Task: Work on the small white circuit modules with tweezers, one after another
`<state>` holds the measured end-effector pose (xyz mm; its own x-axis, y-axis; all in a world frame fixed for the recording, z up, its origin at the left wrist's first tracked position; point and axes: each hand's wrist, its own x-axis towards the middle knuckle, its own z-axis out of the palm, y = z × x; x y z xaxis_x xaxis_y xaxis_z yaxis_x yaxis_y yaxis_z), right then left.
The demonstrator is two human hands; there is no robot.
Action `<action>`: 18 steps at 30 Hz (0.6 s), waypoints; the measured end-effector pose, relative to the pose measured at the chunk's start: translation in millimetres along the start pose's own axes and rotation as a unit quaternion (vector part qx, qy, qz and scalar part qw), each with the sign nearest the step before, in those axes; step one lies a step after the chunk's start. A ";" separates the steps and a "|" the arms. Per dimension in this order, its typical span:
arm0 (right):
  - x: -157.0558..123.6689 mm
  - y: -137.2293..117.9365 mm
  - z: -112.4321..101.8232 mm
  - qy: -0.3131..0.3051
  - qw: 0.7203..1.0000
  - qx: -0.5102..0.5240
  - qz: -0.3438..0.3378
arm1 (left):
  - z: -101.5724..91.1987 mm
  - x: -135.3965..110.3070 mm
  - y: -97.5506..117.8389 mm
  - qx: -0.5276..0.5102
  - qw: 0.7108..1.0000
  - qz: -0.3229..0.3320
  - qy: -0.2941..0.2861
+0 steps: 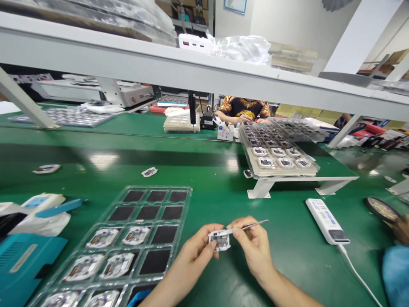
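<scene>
My left hand point(195, 249) pinches a small white electronic module point(220, 240) between thumb and fingers, just above the green bench. My right hand point(252, 245) holds metal tweezers point(252, 225), their tips touching the top of the module. To the left lies a clear plastic tray point(183, 209) with black foam pockets; several pockets at its near end hold similar white modules point(136, 235), and the far ones are bare.
A white power bank point(326, 221) with a cable lies at the right. A raised white stand carries stacked trays of modules point(277, 155). Loose modules point(149, 172) lie on the green mat. Teal and white devices point(28, 256) sit at the left. A co-worker's hand point(401, 228) shows at the right edge.
</scene>
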<state>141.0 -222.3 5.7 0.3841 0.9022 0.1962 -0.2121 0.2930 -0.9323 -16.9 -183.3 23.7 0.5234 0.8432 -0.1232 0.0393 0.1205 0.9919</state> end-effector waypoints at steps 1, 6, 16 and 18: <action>0.1 -0.4 0.3 -0.003 1.000 0.001 -0.004 | -0.1 0.2 -0.4 -0.003 1.000 0.000 0.003; 0.9 -3.2 1.2 -0.023 0.999 -0.004 -0.022 | -0.5 0.8 -0.3 -0.013 1.000 -0.010 0.001; 0.1 0.5 -0.6 -0.012 1.000 0.010 -0.009 | -1.6 0.9 -4.6 -0.012 1.000 -0.014 -0.011; 0.1 -0.2 -0.5 -0.019 1.000 0.012 -0.010 | -2.0 1.7 -5.0 -0.017 1.000 -0.013 -0.013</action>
<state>141.6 -222.4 5.7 0.3544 0.9071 0.2272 -0.2265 0.3190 -0.9203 -18.0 -181.4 18.4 0.5442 0.8260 -0.1470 0.0242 0.1597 0.9869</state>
